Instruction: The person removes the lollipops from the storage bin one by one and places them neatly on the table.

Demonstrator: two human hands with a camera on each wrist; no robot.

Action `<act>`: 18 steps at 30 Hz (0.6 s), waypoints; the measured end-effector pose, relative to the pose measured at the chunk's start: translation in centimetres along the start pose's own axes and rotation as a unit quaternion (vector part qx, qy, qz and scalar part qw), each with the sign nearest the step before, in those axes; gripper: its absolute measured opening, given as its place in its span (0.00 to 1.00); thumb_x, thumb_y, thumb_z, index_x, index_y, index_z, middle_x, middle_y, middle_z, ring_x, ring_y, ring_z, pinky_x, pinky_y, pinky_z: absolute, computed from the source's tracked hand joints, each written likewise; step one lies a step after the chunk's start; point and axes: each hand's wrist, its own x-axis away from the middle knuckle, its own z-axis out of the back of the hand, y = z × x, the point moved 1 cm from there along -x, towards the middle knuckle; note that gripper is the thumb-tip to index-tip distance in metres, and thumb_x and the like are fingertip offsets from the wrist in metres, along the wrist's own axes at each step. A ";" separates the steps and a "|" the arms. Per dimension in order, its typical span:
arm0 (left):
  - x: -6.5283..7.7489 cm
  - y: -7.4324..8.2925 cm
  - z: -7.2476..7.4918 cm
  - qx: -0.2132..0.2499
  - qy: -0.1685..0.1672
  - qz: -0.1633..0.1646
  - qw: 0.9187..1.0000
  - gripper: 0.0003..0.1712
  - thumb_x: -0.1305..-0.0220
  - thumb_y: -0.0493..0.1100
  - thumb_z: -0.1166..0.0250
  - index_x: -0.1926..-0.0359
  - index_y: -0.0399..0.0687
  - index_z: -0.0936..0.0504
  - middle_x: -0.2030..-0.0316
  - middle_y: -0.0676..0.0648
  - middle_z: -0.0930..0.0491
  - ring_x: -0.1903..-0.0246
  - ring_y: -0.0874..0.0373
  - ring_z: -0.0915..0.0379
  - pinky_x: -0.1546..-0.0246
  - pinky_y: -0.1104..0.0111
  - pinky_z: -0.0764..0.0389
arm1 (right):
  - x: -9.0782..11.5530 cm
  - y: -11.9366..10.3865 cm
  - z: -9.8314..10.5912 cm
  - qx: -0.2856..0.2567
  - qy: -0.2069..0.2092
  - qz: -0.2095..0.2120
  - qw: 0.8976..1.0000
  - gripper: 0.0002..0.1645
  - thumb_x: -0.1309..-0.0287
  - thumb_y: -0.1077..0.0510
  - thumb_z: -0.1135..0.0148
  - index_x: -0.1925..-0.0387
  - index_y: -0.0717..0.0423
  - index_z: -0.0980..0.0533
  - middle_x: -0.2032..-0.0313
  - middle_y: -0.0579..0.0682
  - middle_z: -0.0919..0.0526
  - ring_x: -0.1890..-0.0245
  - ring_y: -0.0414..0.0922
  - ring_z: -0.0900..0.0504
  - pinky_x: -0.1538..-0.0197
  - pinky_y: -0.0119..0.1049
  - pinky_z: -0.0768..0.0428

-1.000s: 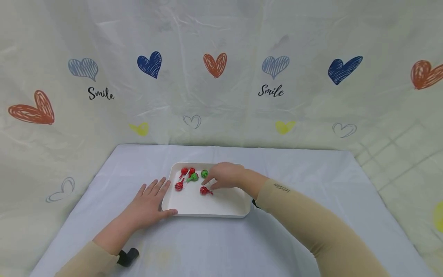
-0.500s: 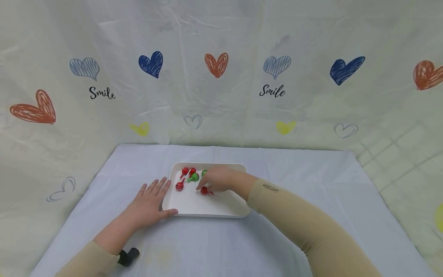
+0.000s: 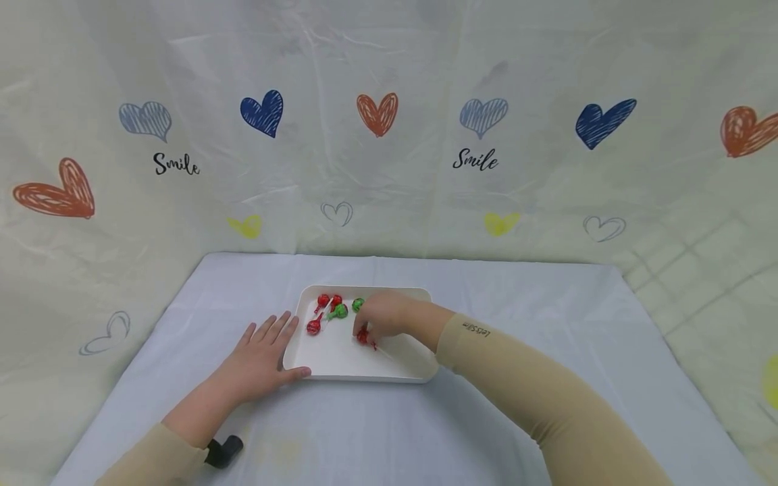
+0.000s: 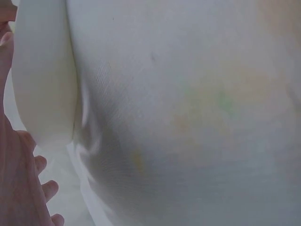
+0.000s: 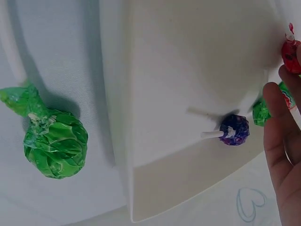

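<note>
In the head view my right hand (image 3: pixel 389 316) pinches a red-wrapped lollipop (image 3: pixel 362 336) low over the white tray (image 3: pixel 340 361). The right wrist view shows that red lollipop (image 5: pixel 290 55) at the fingertips, cut off by the frame's edge. My left hand (image 3: pixel 261 358) lies with straight, spread fingers along the tray's left side, its thumb on the near rim. Several red lollipops (image 3: pixel 313 327) and a green one (image 3: pixel 339 311) cluster in the tray's left part. Another green lollipop (image 3: pixel 358 304) sits just beyond my right hand.
The right wrist view shows a purple lollipop (image 5: pixel 234 130) inside the tray and a green one (image 5: pixel 56 145) on the white cloth outside it; my right hand and arm hide both in the head view. A heart-printed curtain (image 3: pixel 419 202) stands behind the table.
My right hand has come down and left onto the red lollipop and pinched it; its stick has swung toward me. The left hand stays at the tray.
</note>
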 end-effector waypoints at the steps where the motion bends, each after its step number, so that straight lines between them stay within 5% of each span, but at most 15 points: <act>1: 0.0 0.0 0.0 0.001 0.000 0.000 1.000 0.65 0.48 0.80 0.41 0.22 0.44 0.49 0.23 0.39 0.51 0.26 0.36 0.57 0.29 0.37 0.58 | 0.0 0.0 0.0 -0.002 -0.001 -0.001 1.000 0.13 0.40 0.55 0.30 0.55 0.34 0.13 0.63 0.32 0.18 0.60 0.38 0.24 0.48 0.33 0.22; 18: 0.2 -0.1 -0.2 0.008 0.016 -0.007 1.000 0.64 0.47 0.79 0.40 0.22 0.43 0.49 0.24 0.38 0.51 0.26 0.36 0.57 0.30 0.37 0.58 | 2.2 1.8 1.8 -0.044 0.044 0.008 0.998 0.14 0.43 0.52 0.27 0.53 0.39 0.13 0.61 0.32 0.15 0.59 0.34 0.22 0.48 0.32 0.22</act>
